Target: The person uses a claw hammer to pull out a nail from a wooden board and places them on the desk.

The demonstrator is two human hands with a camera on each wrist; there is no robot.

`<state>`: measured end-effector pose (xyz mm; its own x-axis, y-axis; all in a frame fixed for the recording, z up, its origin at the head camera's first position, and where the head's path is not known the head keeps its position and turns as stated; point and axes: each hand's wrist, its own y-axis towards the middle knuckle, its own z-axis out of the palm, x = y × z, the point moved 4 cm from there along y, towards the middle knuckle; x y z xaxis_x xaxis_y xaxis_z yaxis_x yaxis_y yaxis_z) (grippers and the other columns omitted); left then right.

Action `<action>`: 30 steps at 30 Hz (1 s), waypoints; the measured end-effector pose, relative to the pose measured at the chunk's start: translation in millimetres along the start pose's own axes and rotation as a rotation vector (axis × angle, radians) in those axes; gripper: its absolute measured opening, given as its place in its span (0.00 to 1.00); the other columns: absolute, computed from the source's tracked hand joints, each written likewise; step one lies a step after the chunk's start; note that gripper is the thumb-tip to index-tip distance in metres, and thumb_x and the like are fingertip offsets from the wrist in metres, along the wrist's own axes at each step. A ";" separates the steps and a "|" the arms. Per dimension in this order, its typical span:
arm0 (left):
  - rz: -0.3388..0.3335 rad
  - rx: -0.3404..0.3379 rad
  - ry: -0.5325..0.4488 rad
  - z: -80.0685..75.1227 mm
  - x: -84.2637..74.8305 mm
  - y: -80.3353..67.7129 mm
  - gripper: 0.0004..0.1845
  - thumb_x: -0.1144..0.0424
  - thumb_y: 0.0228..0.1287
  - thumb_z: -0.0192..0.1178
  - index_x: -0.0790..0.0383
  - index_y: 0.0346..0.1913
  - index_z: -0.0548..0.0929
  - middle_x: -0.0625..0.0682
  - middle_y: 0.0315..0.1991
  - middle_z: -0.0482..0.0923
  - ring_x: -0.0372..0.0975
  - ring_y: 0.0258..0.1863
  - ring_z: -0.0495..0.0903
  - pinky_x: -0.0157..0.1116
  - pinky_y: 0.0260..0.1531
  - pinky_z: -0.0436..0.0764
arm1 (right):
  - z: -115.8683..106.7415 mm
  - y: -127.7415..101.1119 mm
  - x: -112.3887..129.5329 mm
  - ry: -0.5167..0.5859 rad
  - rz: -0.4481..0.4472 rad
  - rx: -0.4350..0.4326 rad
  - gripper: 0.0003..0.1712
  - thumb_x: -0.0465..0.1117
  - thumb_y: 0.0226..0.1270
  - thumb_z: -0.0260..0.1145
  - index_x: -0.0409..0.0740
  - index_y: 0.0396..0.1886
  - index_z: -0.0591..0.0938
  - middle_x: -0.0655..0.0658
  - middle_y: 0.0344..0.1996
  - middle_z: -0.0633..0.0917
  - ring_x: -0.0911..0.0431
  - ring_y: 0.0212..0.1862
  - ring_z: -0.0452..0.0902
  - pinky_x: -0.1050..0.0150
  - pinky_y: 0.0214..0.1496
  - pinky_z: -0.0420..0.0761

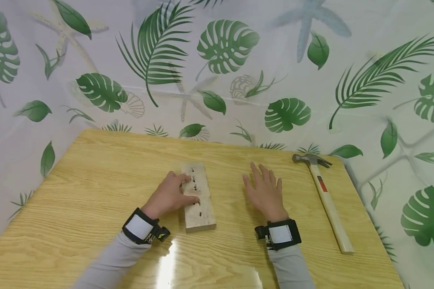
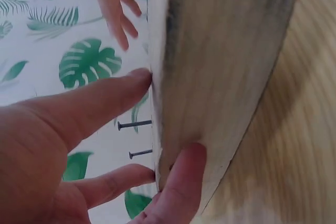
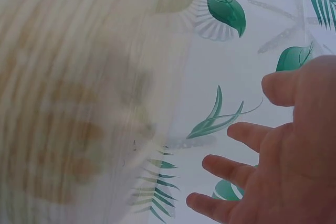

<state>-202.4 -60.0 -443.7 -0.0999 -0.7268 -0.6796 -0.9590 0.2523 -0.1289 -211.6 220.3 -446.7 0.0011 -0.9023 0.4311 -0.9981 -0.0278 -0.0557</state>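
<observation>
A pale wooden block [image 1: 204, 220] lies lengthwise on the table, with several nails standing in a row along its top. My left hand [image 1: 168, 195] holds the block from its left side: thumb and forefinger are spread on the top face around the nails, and another finger presses the side face, as the left wrist view shows. Two nails [image 2: 135, 125] stick out between thumb and forefinger there. To the right of the block, my right hand [image 1: 265, 194] is over the table with its fingers spread, holding nothing. Between it and the table's right edge lies a claw hammer [image 1: 329, 200].
The wood-grain table [image 1: 105, 180] has its back edge against a white cloth [image 1: 235, 92] printed with green leaves and starfish. The hammer's head points to the back edge, its wooden handle toward the front right.
</observation>
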 end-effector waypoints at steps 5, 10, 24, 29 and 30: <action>0.001 -0.020 -0.068 15.8 -18.1 0.7 0.40 0.53 0.53 0.79 0.66 0.68 0.76 0.58 0.49 0.68 0.44 0.42 0.72 0.38 0.42 0.76 | -3.5 2.0 2.6 0.011 -0.007 -0.008 0.37 0.59 0.83 0.41 0.50 0.83 0.52 0.33 0.80 0.53 0.30 0.79 0.40 0.28 0.75 0.34; 0.004 -0.025 -0.134 23.3 -30.0 -0.6 0.41 0.55 0.53 0.79 0.68 0.68 0.75 0.58 0.47 0.67 0.44 0.41 0.71 0.36 0.38 0.74 | -4.8 4.0 6.8 0.014 -0.017 -0.005 0.37 0.58 0.83 0.42 0.48 0.83 0.54 0.32 0.80 0.53 0.29 0.79 0.42 0.28 0.75 0.35; -0.003 -0.034 -0.147 25.1 -20.5 -2.6 0.41 0.52 0.55 0.78 0.65 0.69 0.75 0.59 0.47 0.68 0.44 0.39 0.69 0.35 0.34 0.70 | -5.7 6.4 13.7 -0.005 -0.001 -0.023 0.38 0.59 0.81 0.45 0.49 0.83 0.53 0.33 0.79 0.56 0.32 0.79 0.47 0.28 0.75 0.42; -0.014 -0.044 -0.117 21.0 -12.8 -7.1 0.40 0.51 0.56 0.77 0.63 0.69 0.75 0.57 0.47 0.68 0.43 0.39 0.69 0.35 0.33 0.69 | -18.9 -3.7 -0.2 -0.037 0.013 -0.065 0.40 0.57 0.79 0.52 0.42 0.82 0.56 0.29 0.76 0.61 0.29 0.73 0.58 0.30 0.72 0.57; -0.014 -0.047 -0.109 19.7 -11.8 -7.5 0.39 0.51 0.57 0.76 0.63 0.69 0.74 0.57 0.47 0.68 0.43 0.39 0.69 0.35 0.33 0.69 | -24.3 -7.1 -6.8 -0.050 0.016 -0.077 0.41 0.56 0.78 0.54 0.41 0.81 0.57 0.27 0.74 0.62 0.28 0.71 0.61 0.30 0.69 0.61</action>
<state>-188.9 -40.7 -448.9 -0.0597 -0.6552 -0.7531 -0.9716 0.2111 -0.1066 -206.0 237.2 -427.4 -0.0133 -0.9227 0.3852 -0.9998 0.0178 0.0079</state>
